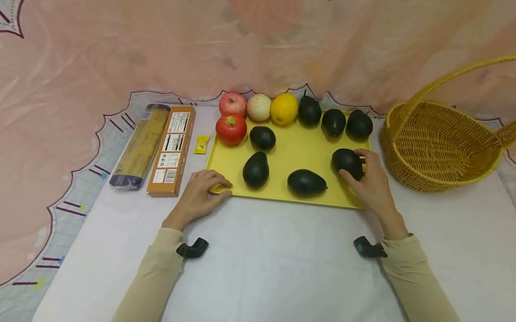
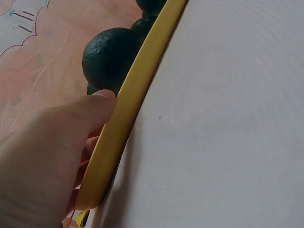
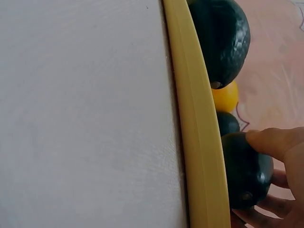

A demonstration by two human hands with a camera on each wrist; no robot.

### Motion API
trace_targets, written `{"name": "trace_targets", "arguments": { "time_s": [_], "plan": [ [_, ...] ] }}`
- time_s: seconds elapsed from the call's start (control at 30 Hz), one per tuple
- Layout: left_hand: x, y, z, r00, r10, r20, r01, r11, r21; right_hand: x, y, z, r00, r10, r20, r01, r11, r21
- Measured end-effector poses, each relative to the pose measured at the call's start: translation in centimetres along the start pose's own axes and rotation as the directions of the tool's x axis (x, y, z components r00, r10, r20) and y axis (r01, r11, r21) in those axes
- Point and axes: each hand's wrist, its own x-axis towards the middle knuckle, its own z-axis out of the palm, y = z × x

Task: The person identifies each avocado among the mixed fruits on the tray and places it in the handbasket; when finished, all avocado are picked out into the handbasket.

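My right hand holds a dark green avocado, thumb on the near side and fingers round its right side, at the right end of a yellow tray. In the right wrist view, that thumb lies on top of the avocado. At the tray's front left corner rests my left hand, its thumb touching the rim in the left wrist view; some of its fingers are hidden there. Nearest to it is an upright-lying avocado. Another avocado lies sideways near the front edge.
Along the tray's back stand a pink apple, a pale round fruit, an orange and several avocados. A tomato sits left. Beyond are a wicker basket, an orange box, a wrapped pack and a candy.
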Motion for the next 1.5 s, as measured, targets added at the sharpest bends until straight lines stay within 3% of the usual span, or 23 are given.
{"name": "trace_targets", "arguments": {
  "time_s": [0.27, 0.53, 0.9, 1.3, 1.5],
  "plan": [
    [0.0, 0.0, 0.2, 1.0, 0.012, -0.015, -0.012, 1.0, 0.0, 0.2, -0.1, -0.1, 1.0, 0.0, -0.008, 0.0, 1.0, -0.013],
    [-0.1, -0.1, 0.1, 1.0, -0.002, -0.009, 0.002, 1.0, 0.012, 0.1, -0.2, -1.0, 0.993, -0.047, -0.113, 0.049, 0.999, 0.018],
    [-0.4, -0.1, 0.2, 1.0, -0.01, -0.007, 0.01, 1.0, 0.004, 0.0, -0.3, -3.1, 0.98, -0.038, -0.196, 0.048, 0.998, 0.046],
    [-0.3, 0.0, 0.2, 1.0, -0.013, -0.008, 0.013, 1.0, 0.009, -0.1, 0.0, -5.4, 0.95, 0.035, -0.311, 0.011, 0.99, 0.143],
    [-0.2, -0.1, 0.2, 1.0, -0.002, -0.016, 0.003, 1.0, 0.015, 0.0, 0.3, -6.4, 0.933, 0.102, -0.346, -0.053, 0.987, 0.15]
  ]
}}
